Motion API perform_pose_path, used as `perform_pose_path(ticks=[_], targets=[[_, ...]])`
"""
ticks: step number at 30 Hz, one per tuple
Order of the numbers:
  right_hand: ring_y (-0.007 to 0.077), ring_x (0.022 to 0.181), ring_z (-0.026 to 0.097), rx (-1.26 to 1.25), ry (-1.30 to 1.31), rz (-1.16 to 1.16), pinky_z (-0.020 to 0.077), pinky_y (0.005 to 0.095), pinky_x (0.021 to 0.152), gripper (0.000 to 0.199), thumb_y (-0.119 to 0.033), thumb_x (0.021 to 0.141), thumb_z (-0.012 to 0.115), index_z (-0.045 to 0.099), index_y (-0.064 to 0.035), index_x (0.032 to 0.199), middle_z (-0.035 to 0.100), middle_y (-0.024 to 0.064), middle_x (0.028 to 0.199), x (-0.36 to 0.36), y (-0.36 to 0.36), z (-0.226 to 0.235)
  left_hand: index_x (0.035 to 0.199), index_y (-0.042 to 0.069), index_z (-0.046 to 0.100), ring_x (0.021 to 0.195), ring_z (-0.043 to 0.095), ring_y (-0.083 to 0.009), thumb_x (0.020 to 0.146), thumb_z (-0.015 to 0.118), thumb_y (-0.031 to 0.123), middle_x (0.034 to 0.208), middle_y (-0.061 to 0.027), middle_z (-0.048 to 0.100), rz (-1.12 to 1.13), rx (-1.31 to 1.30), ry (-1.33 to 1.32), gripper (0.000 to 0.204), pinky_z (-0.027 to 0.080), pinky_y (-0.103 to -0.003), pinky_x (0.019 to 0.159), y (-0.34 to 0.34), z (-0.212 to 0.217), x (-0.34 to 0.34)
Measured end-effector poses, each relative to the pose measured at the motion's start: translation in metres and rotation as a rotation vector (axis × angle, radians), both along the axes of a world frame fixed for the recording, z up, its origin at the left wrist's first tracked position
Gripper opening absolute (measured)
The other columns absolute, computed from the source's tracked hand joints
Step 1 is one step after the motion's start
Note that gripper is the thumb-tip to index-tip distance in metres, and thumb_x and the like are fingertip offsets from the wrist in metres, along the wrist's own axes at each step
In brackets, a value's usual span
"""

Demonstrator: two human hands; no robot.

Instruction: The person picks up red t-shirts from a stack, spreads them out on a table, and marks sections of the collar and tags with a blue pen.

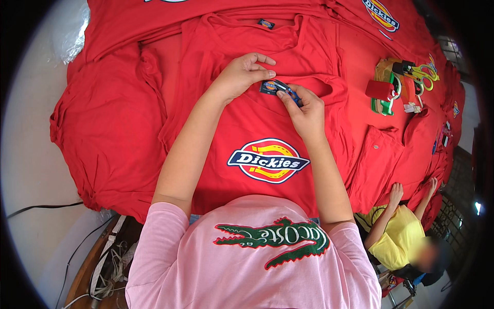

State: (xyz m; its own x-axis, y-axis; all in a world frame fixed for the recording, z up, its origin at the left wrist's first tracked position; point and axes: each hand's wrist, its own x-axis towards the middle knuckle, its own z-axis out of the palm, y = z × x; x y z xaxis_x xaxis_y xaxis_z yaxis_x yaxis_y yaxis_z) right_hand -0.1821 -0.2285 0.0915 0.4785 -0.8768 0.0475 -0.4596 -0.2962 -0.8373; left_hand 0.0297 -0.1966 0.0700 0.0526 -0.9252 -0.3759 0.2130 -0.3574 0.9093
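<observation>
A red T-shirt [231,110] lies spread in front of me with its neckline toward the far side and a printed emblem [268,160] on its chest. At the neckline is a small dark label [268,87]. My right hand [307,110] is closed round dark blue thread snips [291,95], whose blades lie over the label's edge. My left hand [242,76] is just above the label, its thumb tip at the collar and its fingers bent but apart from the thumb. Any thread between the blades is too small to see.
Another red shirt [221,38] lies just beyond, and a heap of red cloth [108,123] is at left. To the right stands a holder with scissors [425,77] and other tools. A person in yellow [399,239] works at lower right. Cables [116,257] hang at lower left.
</observation>
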Motion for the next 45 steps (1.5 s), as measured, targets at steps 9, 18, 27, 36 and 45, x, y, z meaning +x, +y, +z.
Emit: perform_pose_path(ticks=[9, 18, 27, 36, 45], targets=[[0.027, 0.07, 0.071, -0.196, 0.078, 0.012, 0.0536, 0.0359, 0.06, 0.02, -0.022, 0.087, 0.08, 0.076, -0.0045, 0.097, 0.074, 0.0118, 0.088, 0.0, -0.004, -0.006, 0.126, 0.006, 0.066, 0.104, 0.067, -0.0115, 0.094, 0.076, 0.019, 0.103, -0.0075, 0.077, -0.002, 0.031, -0.042, 0.036, 0.047, -0.027, 0.098, -0.001, -0.001, -0.001], [0.0254, 0.06, 0.063, -0.278, 0.073, 0.052, 0.0482, 0.0368, 0.053, 0.016, -0.02, 0.087, 0.08, 0.074, -0.0068, 0.095, 0.067, 0.0082, 0.077, 0.001, -0.009, -0.008, 0.123, 0.006, 0.067, 0.105, 0.067, -0.0117, 0.092, 0.077, 0.019, 0.104, -0.0067, 0.076, 0.001, 0.045, -0.018, 0.035, 0.046, -0.026, 0.099, -0.001, 0.001, 0.0], [0.025, 0.062, 0.063, -0.196, 0.052, 0.075, 0.0489, 0.036, 0.057, 0.017, -0.019, 0.087, 0.08, 0.075, -0.0056, 0.097, 0.068, 0.0102, 0.079, 0.0, -0.013, -0.008, 0.121, 0.007, 0.068, 0.105, 0.067, -0.0112, 0.093, 0.077, 0.018, 0.104, -0.0062, 0.077, -0.011, 0.04, -0.025, 0.032, 0.045, -0.026, 0.099, -0.001, -0.001, 0.001], [0.0092, 0.07, 0.056, 0.127, -0.15, -0.118, 0.0469, 0.0264, 0.065, 0.02, -0.016, 0.091, 0.079, 0.074, 0.0007, 0.102, 0.066, 0.0054, 0.079, -0.013, -0.014, -0.019, 0.134, 0.006, 0.063, 0.107, 0.067, -0.0116, 0.094, 0.076, 0.02, 0.106, -0.0075, 0.077, -0.053, 0.024, -0.044, 0.044, 0.044, -0.027, 0.104, -0.002, 0.002, 0.002], [0.0218, 0.071, 0.067, -0.042, -0.04, 0.037, 0.0523, 0.032, 0.065, 0.023, -0.016, 0.087, 0.082, 0.074, -0.0005, 0.101, 0.071, 0.0124, 0.085, -0.008, -0.007, -0.016, 0.139, 0.008, 0.061, 0.107, 0.068, -0.0117, 0.094, 0.075, 0.017, 0.107, -0.0083, 0.077, -0.087, 0.02, -0.011, 0.048, 0.045, -0.028, 0.105, 0.0, 0.005, 0.007]])
